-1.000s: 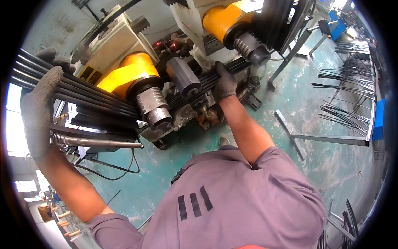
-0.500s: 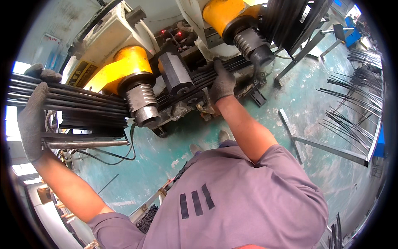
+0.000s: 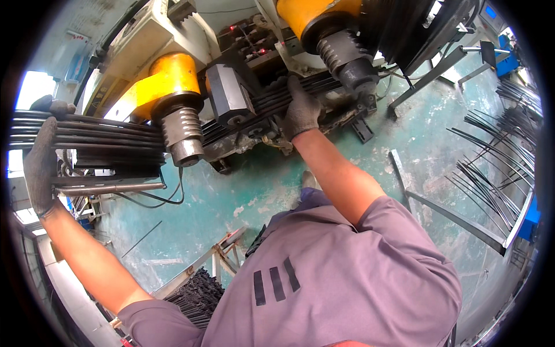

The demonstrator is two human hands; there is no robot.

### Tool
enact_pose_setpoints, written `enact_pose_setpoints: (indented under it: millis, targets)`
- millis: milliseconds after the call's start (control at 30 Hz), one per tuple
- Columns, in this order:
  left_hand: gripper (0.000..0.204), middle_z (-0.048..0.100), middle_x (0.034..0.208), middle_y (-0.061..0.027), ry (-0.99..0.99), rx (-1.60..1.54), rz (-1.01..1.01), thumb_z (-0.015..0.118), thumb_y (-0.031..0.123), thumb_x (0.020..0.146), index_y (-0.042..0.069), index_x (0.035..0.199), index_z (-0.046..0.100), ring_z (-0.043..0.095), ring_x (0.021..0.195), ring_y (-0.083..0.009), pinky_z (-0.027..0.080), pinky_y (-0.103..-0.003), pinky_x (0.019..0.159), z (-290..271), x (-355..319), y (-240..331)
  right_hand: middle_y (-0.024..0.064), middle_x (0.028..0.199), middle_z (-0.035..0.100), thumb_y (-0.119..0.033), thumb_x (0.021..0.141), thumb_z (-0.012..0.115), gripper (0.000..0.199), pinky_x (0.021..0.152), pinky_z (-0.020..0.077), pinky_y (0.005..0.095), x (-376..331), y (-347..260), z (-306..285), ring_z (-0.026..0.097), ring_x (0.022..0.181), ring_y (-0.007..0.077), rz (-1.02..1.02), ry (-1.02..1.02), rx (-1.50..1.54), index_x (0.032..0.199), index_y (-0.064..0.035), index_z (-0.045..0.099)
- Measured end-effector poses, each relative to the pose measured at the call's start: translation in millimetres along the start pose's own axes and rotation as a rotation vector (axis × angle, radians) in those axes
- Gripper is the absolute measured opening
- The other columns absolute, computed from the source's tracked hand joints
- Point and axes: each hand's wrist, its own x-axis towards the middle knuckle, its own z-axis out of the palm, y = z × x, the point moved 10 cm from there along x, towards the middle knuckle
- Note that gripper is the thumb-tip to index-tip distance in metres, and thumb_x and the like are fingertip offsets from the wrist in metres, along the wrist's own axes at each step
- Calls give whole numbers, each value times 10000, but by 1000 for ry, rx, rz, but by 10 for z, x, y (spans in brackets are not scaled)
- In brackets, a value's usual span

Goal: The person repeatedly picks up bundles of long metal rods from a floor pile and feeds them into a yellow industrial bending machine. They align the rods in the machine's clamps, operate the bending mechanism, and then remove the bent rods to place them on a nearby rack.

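A bundle of long black metal rods [image 3: 110, 132] runs across a machine from the far left to the right. My left hand [image 3: 41, 165], in a dark grey glove, wraps round the rods near their left end. Farther right, my gloved right hand [image 3: 303, 110] is closed over the same bundle, its thumb side against the rods; some fingers are hidden. Between my hands are a yellow cylinder [image 3: 175, 74] with a ridged steel spindle [image 3: 182, 132] and a grey angular block [image 3: 228, 93]. The rods pass behind both.
A second yellow cylinder [image 3: 309, 20] with a ridged spindle [image 3: 341, 52] stands right of my right hand. A coil spring [image 3: 110, 188] lies below the rods at left. Loose rods [image 3: 491, 185] rest on a metal frame [image 3: 457, 222] at right. More dark rods [image 3: 193, 295] are stacked lower left.
My view has shifted, so the machine sits farther left and slightly higher. Both hands stay on the rods. More of the rod stack at lower left shows, and one shoe has dropped out of sight.
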Motion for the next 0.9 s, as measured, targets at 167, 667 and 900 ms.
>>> enact_pose_setpoints:
  millis: [167, 667, 900]
  targets:
    - [363, 705, 1076, -91, -18, 157, 47, 608, 259, 948, -8, 1190, 654, 642, 1037, -156, 467, -300, 967, -29, 22, 56, 101, 899, 653, -168, 954, 586, 155, 772, 548, 388, -116, -13, 62, 651, 821, 238, 48, 79, -15, 994, -18, 591]
    - [288, 646, 1051, -132, 492, -221, 319, 528, 156, 977, -84, 1040, 675, 602, 1041, -226, 449, -325, 964, -158, -2281, 273, 65, 838, 638, -172, 966, 607, 128, 680, 566, 354, -1784, -1548, -897, 643, 721, 193, -323, 177, -398, 956, -45, 606]
    - [285, 647, 978, -150, 133, -933, 26, 420, 169, 995, -20, 1088, 611, 629, 931, -229, 511, -342, 862, 1770, -2962, -77, 55, 743, 627, -269, 937, 655, 256, 578, 549, 335, -3789, -4099, -2170, 619, 598, 167, -824, 537, -735, 1024, -29, 624]
